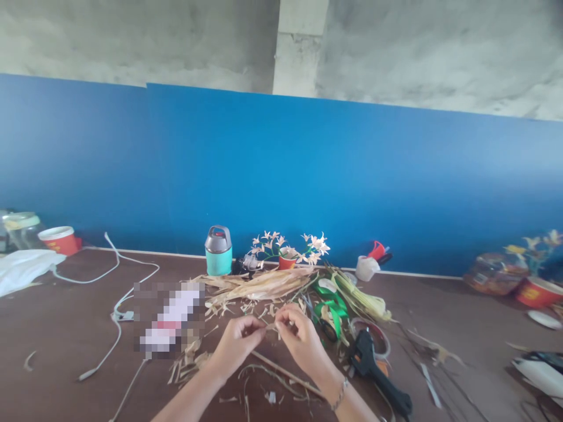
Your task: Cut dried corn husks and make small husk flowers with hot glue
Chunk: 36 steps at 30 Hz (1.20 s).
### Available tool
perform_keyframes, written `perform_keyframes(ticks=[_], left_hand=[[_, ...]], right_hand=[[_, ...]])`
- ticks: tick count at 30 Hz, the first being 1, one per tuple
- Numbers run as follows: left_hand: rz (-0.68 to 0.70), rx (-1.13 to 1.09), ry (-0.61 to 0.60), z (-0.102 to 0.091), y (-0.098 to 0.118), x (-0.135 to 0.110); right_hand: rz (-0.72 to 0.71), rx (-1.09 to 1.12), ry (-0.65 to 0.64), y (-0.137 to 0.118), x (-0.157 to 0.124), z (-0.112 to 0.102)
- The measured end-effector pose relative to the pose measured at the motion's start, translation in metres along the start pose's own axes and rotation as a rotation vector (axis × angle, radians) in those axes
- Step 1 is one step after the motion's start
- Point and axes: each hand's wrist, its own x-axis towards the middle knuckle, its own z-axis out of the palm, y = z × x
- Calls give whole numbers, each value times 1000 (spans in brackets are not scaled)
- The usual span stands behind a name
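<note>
My left hand (237,346) and my right hand (303,340) meet close together above the near middle of the table. Thumb and fingers of both are pinched on a small piece of dried husk (271,327), pale tan and partly hidden by the fingertips. Beyond them lies a heap of dried corn husks (264,283) with cut scraps around it. A thin tan stick (288,374) lies on the table below my hands. Right of my right hand are a loose green ribbon (336,316) and a black glue gun (373,366).
Behind the husks stand a teal flask (219,258) and a red cup (287,262) of pale handmade flowers (314,246). Greenish husks (360,296) and a white container (366,268) are at right. A pixelated object (171,319) and white cables (116,305) lie left.
</note>
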Motion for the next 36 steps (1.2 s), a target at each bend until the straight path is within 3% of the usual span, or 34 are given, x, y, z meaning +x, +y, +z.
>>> perform_keyframes(ticks=[5,8,14,20,26,30,33,36], left_hand=[[96,112,-37,-1,-3,0],[57,80,32,-3,-2,0],[-44,-91,238,-6,8,0],[-18,-146,276,-9,3,2],[46,-175,351,-8,2,2],[44,-90,262,-2,-1,0],[71,-37,173,2,-7,-1],[103,-4,136,4,-11,-1]], right_hand=[[-10,-57,2,4,0,-1],[21,-192,-9,5,-3,-1],[80,-545,-306,3,-15,13],[5,-615,-273,10,-17,20],[-5,-340,3,11,-7,7],[46,46,-90,5,-6,7],[207,264,-209,3,-7,11],[340,394,-215,2,-7,13]])
